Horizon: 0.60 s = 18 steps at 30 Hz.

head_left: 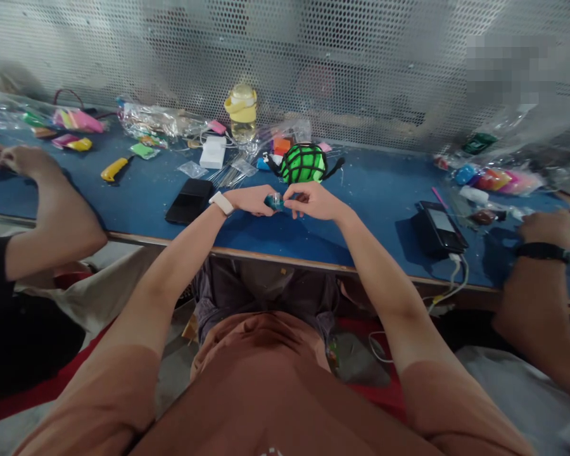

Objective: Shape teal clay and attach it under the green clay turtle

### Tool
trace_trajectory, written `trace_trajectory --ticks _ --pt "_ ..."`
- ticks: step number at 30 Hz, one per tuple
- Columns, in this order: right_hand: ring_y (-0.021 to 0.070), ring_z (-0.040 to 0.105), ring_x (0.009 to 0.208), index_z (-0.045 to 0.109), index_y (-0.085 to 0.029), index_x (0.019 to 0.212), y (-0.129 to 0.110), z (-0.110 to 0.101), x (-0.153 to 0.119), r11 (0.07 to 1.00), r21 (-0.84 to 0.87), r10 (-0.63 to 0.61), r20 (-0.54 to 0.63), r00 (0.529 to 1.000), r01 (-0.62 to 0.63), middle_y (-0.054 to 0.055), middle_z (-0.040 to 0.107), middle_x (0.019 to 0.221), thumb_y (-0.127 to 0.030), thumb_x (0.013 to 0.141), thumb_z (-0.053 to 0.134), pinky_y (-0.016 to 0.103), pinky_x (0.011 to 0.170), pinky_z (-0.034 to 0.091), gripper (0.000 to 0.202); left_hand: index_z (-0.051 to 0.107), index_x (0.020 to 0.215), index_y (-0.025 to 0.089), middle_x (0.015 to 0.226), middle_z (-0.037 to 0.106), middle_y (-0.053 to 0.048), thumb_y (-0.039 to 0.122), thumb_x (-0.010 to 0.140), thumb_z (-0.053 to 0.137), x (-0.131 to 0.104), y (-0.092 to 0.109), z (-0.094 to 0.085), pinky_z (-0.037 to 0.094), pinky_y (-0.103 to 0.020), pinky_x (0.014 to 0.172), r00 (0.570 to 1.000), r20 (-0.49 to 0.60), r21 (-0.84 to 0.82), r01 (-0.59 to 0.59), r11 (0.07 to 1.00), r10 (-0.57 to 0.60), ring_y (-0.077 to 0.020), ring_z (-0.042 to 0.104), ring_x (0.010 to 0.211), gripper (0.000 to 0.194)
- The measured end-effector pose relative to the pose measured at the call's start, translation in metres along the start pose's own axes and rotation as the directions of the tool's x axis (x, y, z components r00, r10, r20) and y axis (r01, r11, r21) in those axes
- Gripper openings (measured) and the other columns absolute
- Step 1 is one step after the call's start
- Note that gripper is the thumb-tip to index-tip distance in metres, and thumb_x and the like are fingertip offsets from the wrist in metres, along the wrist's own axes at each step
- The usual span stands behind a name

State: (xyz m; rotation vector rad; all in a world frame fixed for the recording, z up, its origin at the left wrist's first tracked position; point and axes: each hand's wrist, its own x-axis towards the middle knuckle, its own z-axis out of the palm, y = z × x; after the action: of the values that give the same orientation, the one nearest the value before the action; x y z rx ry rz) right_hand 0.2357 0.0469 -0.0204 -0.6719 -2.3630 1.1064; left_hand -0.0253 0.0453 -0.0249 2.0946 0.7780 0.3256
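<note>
Just above the blue tabletop, my left hand (255, 200) is closed around a small clear packet (276, 201) with something teal in it. The fingers of my right hand (315, 201) pinch the packet's right end, so both hands meet on it. What exactly the teal contents are is too small to tell. Right behind my hands sits a bright green rounded lump (304, 163) crossed by black strips, with black arm-like pieces sticking out at its sides. Small blue and orange pieces (282, 147) lie against its left side.
A black phone (190, 201) lies left of my left hand, near thin wires (230, 174) and a white box (213, 152). Behind stand a yellow-lidded bottle (242, 107) and a perforated metal panel (361, 69). A yellow cutter (114, 170), a cabled black device (439, 228) and co-workers' arms flank me.
</note>
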Motion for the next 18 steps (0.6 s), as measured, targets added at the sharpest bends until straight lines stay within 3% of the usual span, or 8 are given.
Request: trace_trajectory --ticks 5,10,15,18 --pt "0.0170 0.071 0.066 0.082 -0.023 0.112 0.006 0.006 0.004 0.993 -0.082 -0.093 -0.159 0.983 0.080 0.005 0.082 0.099 -0.059 0.104 0.077 0.036 0.069 0.058 0.037 0.061 0.064 0.021 0.056 0.061 0.000 0.021 0.075 0.072 0.005 -0.007 0.002 0.040 -0.030 0.055 0.990 -0.128 0.143 -0.043 0.989 0.061 -0.0135 0.051 0.051 0.015" --pt "0.0221 0.074 0.085 0.089 -0.023 0.120 0.007 0.011 0.007 0.952 -0.280 -0.182 -0.204 0.962 0.121 0.011 0.086 0.119 -0.046 0.109 0.073 0.040 0.085 0.059 0.030 0.066 0.077 0.020 0.072 0.067 -0.002 0.024 0.076 0.073 0.007 -0.011 0.002 0.048 -0.034 0.072 0.965 -0.239 0.310 -0.028 0.950 0.107 -0.0183 0.059 0.069 0.008" --pt "0.0238 0.073 0.085 0.089 -0.018 0.118 0.007 0.016 0.008 0.955 -0.295 -0.128 -0.279 0.952 0.042 0.013 0.085 0.111 -0.041 0.103 0.079 0.039 0.083 0.056 0.029 0.072 0.116 0.015 0.106 0.077 -0.011 0.026 0.081 0.073 0.002 -0.007 0.005 0.054 -0.039 0.092 0.940 -0.301 0.463 -0.001 0.887 0.158 -0.0291 0.073 0.096 0.037" --pt "0.0204 0.069 0.075 0.086 -0.014 0.114 0.011 0.019 0.009 0.977 -0.212 -0.065 -0.313 0.948 -0.003 0.010 0.083 0.100 -0.041 0.094 0.088 0.036 0.075 0.052 0.033 0.068 0.124 0.014 0.111 0.076 -0.013 0.025 0.084 0.073 0.000 -0.003 0.007 0.055 -0.041 0.098 0.939 -0.301 0.518 0.015 0.855 0.166 -0.0310 0.074 0.099 0.042"
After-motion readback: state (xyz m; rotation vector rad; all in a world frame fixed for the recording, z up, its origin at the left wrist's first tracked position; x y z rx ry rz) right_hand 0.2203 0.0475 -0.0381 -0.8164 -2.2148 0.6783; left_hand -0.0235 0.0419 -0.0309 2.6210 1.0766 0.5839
